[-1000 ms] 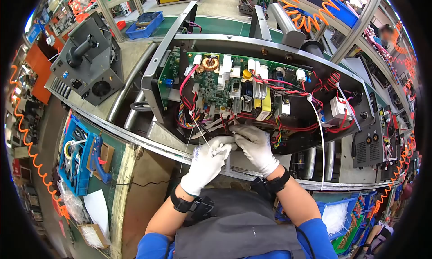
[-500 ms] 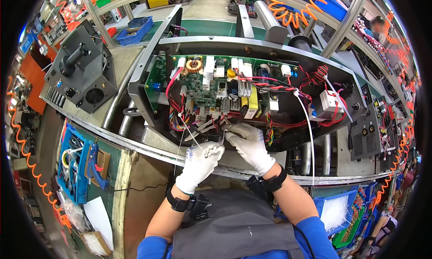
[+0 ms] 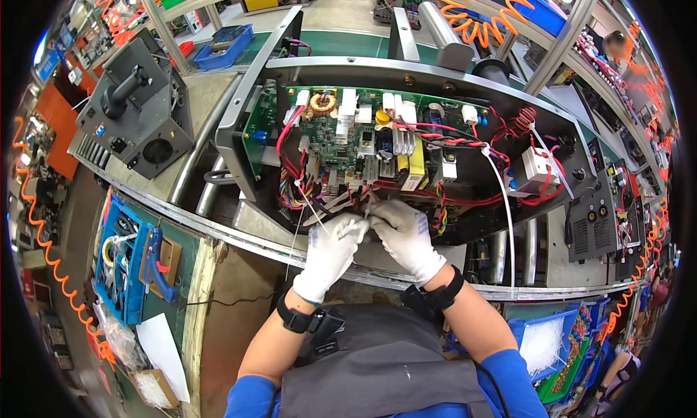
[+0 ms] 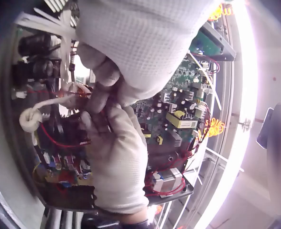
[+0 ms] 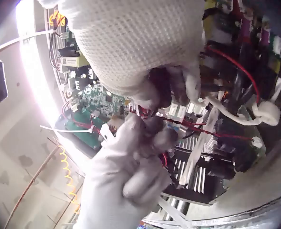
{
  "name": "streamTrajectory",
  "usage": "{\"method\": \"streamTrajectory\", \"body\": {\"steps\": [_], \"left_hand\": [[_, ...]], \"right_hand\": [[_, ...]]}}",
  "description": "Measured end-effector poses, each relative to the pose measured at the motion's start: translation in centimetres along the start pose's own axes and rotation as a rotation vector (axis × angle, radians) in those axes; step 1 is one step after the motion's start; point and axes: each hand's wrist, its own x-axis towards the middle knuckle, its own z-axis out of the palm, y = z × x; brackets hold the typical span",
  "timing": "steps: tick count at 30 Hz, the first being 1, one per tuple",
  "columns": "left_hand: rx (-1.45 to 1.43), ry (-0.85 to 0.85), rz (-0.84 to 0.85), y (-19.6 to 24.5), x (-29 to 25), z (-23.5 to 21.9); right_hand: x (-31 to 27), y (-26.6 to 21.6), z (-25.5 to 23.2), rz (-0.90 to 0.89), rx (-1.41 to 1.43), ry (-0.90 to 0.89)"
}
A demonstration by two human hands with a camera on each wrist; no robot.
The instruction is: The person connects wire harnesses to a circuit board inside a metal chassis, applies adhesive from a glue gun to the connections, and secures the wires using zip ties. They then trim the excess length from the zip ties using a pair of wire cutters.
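Both gloved hands meet at the front edge of an open black chassis point(image 3: 377, 67) with a green circuit board point(image 3: 254, 135) inside. My left hand point(image 3: 332, 247) has its fingers curled and grips a thin white cable tie point(image 3: 367, 210). Close beside it, my right hand point(image 3: 406, 238) pinches the same tie with thumb and fingertips, low among the wires. In the right wrist view, red and black wires point(image 5: 216, 133) run from beside the fingertips. The fingers largely hide the pinched spot. A long white tie point(image 3: 511, 229) hangs from the wiring to the right.
A grey machine housing point(image 3: 138, 120) stands on the rollers at left; another dark unit point(image 3: 592, 222) is at right. A blue tool tray point(image 3: 116, 287) and a blue-handled tool point(image 3: 157, 265) lie at lower left. A blue bin point(image 3: 514, 310) of white strips sits at lower right.
The left hand drew slightly away from the right, then came back up close to it. The right hand stays at the wires with small finger movements. The head view shifted a little.
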Motion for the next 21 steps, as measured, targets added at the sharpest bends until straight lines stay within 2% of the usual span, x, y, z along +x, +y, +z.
{"method": "streamTrajectory", "body": {"steps": [1,2,3,4,6,7,9,10,11,13,14,15,17,18,20,21], "left_hand": [[-0.031,0.022,-0.041,0.5,0.4,0.3],[0.053,0.125,-0.020,1.5,0.7,1.1],[0.051,0.136,-0.016,1.1,1.0,1.2],[0.308,0.184,0.340,1.0,1.4,1.4],[0.370,0.312,0.233,1.9,0.8,2.6],[0.369,0.322,0.231,1.5,1.0,2.5],[0.481,0.262,0.283,0.7,1.3,2.2],[0.401,0.229,0.213,1.2,1.0,2.3],[0.400,0.236,0.212,1.2,0.7,2.1],[0.220,0.108,0.009,1.3,0.4,1.8],[0.103,0.068,0.303,-0.8,0.2,1.9],[0.040,0.039,0.058,2.9,-1.5,2.9],[0.312,-0.017,0.230,2.8,-1.9,2.4],[0.311,-0.016,0.227,2.5,-1.9,2.4],[0.598,0.126,0.540,1.6,-1.6,2.4],[0.598,0.132,0.540,1.7,-1.6,2.5]], "right_hand": [[-0.2,-0.2,0.1,-0.022,-0.020,0.019],[-0.2,-0.3,0.1,-0.049,-0.041,0.038],[-0.2,-0.2,0.1,-0.057,-0.038,0.030],[-0.3,-0.2,0.2,-0.066,-0.051,0.042],[-0.6,0.1,0.6,-0.087,-0.071,0.088],[-0.6,0.3,0.8,-0.090,-0.068,0.079],[-0.6,0.7,1.1,-0.152,-0.084,0.137],[-0.6,0.7,1.2,-0.154,-0.095,0.142],[-0.6,0.8,1.2,-0.156,-0.093,0.136],[-0.6,0.9,1.1,-0.144,-0.113,0.110],[-0.3,0.9,0.9,-0.150,-0.117,0.109],[-0.1,0.8,0.8,-0.157,-0.131,0.099],[-0.4,0.6,0.5,-0.152,-0.143,0.083],[-0.4,0.6,0.4,-0.159,-0.189,0.046],[-0.3,-0.4,0.0,-0.153,-0.296,-0.030],[-0.3,-0.3,0.1,-0.157,-0.295,-0.034]]}}
